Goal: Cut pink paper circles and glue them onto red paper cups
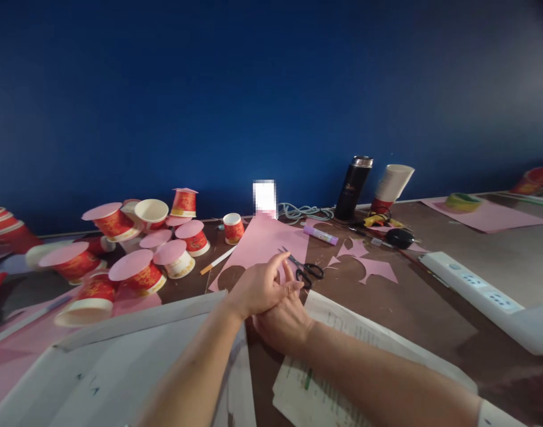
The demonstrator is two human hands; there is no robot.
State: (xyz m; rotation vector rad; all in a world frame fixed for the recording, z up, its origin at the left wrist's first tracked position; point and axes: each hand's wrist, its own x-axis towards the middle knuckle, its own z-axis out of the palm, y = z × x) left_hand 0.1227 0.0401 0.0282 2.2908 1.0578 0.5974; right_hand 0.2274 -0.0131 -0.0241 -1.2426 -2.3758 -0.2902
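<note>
Partly hidden: right hand (283, 323) under left hand (260, 289).

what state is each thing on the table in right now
left hand: laid over the right hand, holding nothing
right hand: under the left, grip hidden
scissors: lying flat, blades shut
glue stick: lying down, capped
flask: upright, lid on
paper cups: mostly upside down, pink discs on top

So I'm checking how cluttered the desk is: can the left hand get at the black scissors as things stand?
Probably yes. The left hand lies over the right hand, and the scissors lie just beyond its fingertips on the pink sheet's edge, with nothing between them.
</note>
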